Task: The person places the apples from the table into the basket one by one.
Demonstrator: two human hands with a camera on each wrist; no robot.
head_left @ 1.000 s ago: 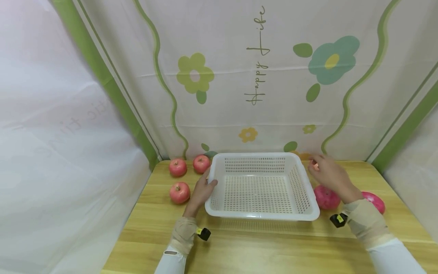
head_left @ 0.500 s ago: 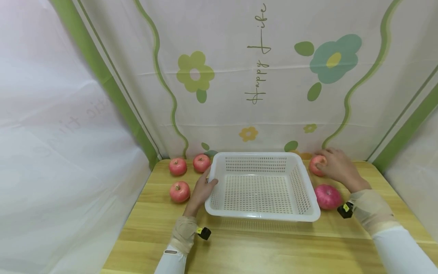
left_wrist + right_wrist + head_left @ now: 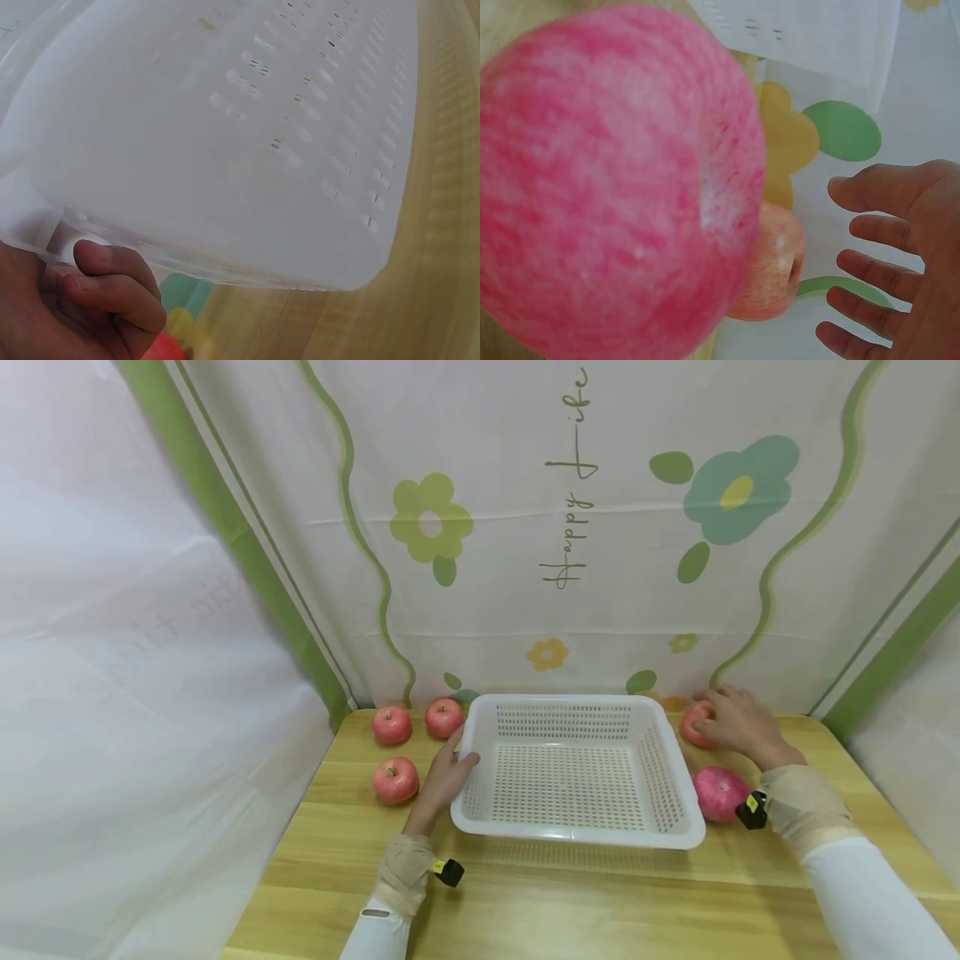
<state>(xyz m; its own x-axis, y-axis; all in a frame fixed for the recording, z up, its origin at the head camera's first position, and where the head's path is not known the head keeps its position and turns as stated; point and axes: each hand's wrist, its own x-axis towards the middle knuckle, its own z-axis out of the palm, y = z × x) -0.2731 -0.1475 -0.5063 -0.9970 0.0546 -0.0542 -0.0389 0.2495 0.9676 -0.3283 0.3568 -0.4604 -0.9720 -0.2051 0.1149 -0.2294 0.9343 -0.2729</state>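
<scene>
A white plastic basket (image 3: 570,837) with slotted walls stands mid-table. My left hand (image 3: 442,779) grips its left rim; in the left wrist view the fingers curl beneath the rim (image 3: 112,289). At the back right is a red apple (image 3: 693,727), partly hidden in the head view by my right hand (image 3: 738,722). From the right wrist, that hand's fingers (image 3: 877,274) are spread, with a gap between them and the apple (image 3: 769,277). A larger pink apple (image 3: 720,793) lies nearer, beside the basket's right wall.
Left of the basket, three red apples sit on the wooden table (image 3: 337,877): one at the back left (image 3: 391,725), one by the basket's back corner (image 3: 444,717), one nearer (image 3: 396,780). A white flowered curtain (image 3: 495,568) rises behind the table.
My right hand has shifted rightward off the front of the back-right apple, which now shows more. My right forearm now covers a pink fruit at the far right. The left hand keeps its grip.
</scene>
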